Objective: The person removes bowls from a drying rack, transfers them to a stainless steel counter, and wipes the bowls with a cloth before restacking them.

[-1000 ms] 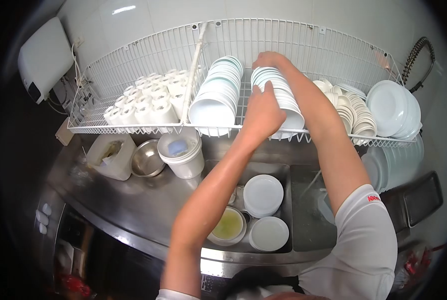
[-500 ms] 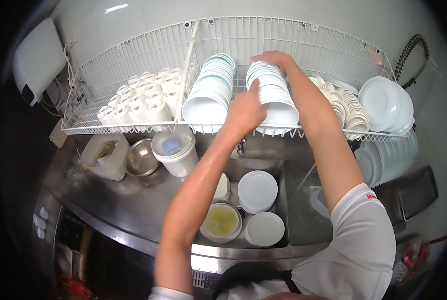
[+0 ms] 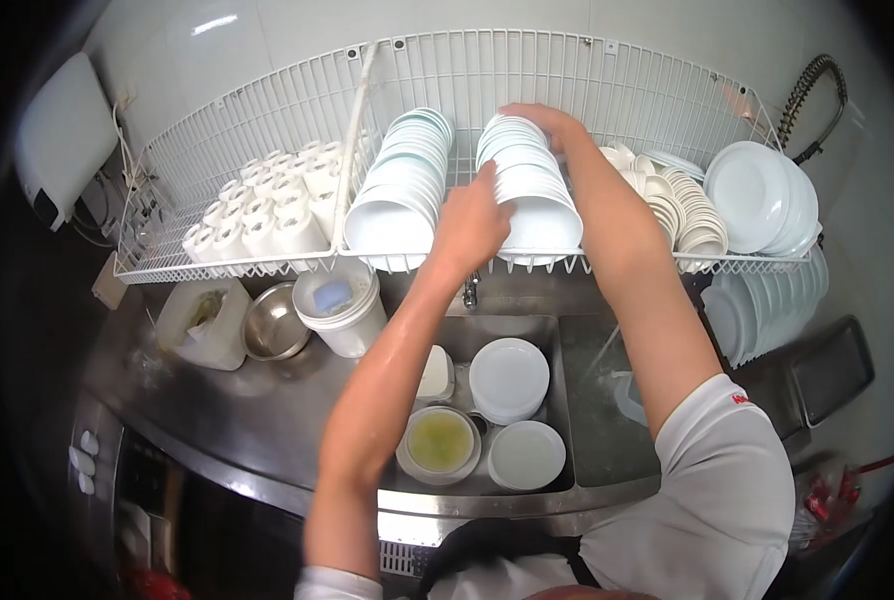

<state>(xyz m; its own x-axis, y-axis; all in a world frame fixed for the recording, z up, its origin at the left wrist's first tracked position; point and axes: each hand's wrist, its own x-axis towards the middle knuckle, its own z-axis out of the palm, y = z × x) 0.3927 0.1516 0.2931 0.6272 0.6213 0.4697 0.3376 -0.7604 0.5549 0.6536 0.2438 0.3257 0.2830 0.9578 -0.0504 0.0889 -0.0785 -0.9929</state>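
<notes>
A nested row of white bowls (image 3: 539,222) lies on its side in the wire rack, the open mouth of the front bowl facing me. My left hand (image 3: 474,225) grips the left side near the front, its index finger stretched along the bowls and its thumb by the front rim. At the far end, my right hand (image 3: 547,122) is curled over the back of the same row; its fingertips are partly hidden. Just left of it rests a second row of nested bowls (image 3: 392,222), which neither hand visibly holds.
The wire rack (image 3: 267,262) also carries white cups (image 3: 297,232), spoons (image 3: 702,232) and plates (image 3: 752,195). Below, the sink (image 3: 559,400) contains stacked dishes (image 3: 510,375) and a container of yellowish liquid (image 3: 440,442). A white bucket (image 3: 352,328) and a metal bowl (image 3: 279,325) stand on the left counter.
The camera view has shifted slightly, so the scene sits a little further left. Both hands remain on the same row of bowls, with little visible movement against it.
</notes>
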